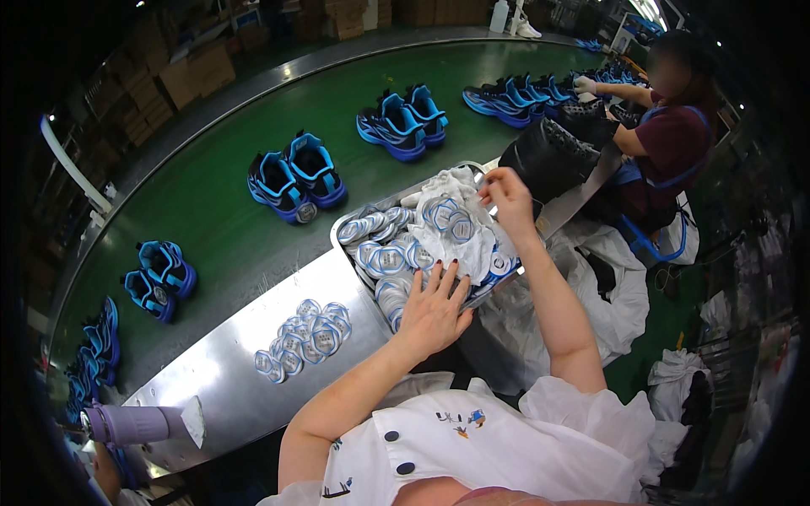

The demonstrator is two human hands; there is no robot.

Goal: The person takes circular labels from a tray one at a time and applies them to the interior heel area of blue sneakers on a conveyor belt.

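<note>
A metal tray (336,235) stands in front of me, filled with round silver-and-blue labels or discs (383,258). My left hand (436,311) lies palm down over the tray's near side, fingers apart, its tips by the discs and a crumpled white cloth (471,256). A few more discs (446,216) rest on top of that cloth. Over the tray's far right corner is my right hand (509,199), its fingers bent; whether anything is pinched between them is hard to see. Left of the tray, a loose cluster of discs (310,335) is spread on the metal ledge (234,354).
Pairs of black-and-blue sneakers (297,171) stand along the green conveyor belt (221,209). A black bin (544,161) is beyond the tray. At right a co-worker (677,133) reaches toward shoes. A purple bottle (136,424) lies on the ledge; white plastic bags (607,278) hang below.
</note>
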